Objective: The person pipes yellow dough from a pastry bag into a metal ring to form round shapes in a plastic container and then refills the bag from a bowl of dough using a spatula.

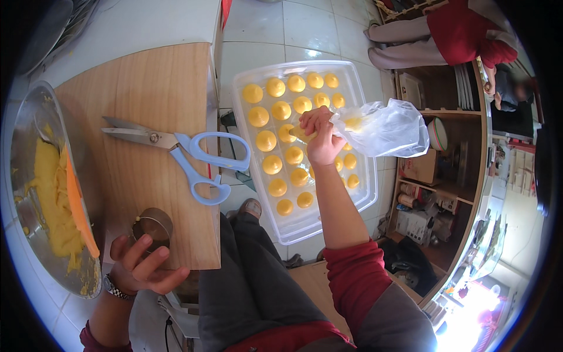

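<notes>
My right hand [321, 136] is closed around a clear plastic piping bag [384, 128] with some yellow paste inside. The bag's loose end sticks out to the right, and its tip is hidden by my fingers. Below that hand lies a translucent plastic tray [284, 233] bearing rows of pointed yellow piped mounds [266, 141]. At the lower left, my left hand [143, 267] has its fingers apart, beside a round metal ring or cup [153, 226] on the wooden board [158, 88]. Whether the fingertips touch that ring, I cannot tell.
Scissors [176, 142] with light blue handles lie on the board, handles past its right edge. At the far left a metal bowl [88, 287] holds yellow paste and an orange scraper [79, 202]. A wooden shelf unit [463, 170] stands right; another person [457, 35] stands at the upper right.
</notes>
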`<state>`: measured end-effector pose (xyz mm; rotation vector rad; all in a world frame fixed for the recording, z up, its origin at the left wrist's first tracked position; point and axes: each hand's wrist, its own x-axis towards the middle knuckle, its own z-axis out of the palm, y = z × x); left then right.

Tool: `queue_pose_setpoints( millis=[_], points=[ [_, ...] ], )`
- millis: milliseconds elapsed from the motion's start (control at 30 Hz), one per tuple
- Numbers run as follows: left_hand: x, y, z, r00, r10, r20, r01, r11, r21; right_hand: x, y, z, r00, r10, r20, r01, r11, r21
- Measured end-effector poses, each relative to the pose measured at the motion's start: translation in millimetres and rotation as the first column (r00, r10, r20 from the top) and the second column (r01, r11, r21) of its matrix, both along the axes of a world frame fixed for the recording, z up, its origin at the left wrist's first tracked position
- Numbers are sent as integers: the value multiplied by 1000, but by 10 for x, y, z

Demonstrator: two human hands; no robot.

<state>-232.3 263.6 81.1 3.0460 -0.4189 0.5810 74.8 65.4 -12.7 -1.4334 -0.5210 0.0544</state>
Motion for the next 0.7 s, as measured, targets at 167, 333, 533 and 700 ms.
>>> queue_pose_setpoints(
  millis=[167, 333, 533, 700],
  points=[
    [21, -9, 15, 1000, 1, -4, -1, 1000, -4, -4, -2, 40, 996, -70, 48, 69, 997, 18],
    [13, -14, 26, 1000, 5, -1, -5, 1000, -8, 147, -158, 297, 861, -280, -425, 433, 841, 325],
    [22, -12, 32, 1000, 0, -16, -1, 1000, -11, 375, -259, 507, 798, -313, -516, 549, 730, 407],
    [6, -14, 19, 1000, 10, -20, -11, 1000, -13, 450, 3, 351, 865, -258, -431, 449, 782, 432]
  ],
)
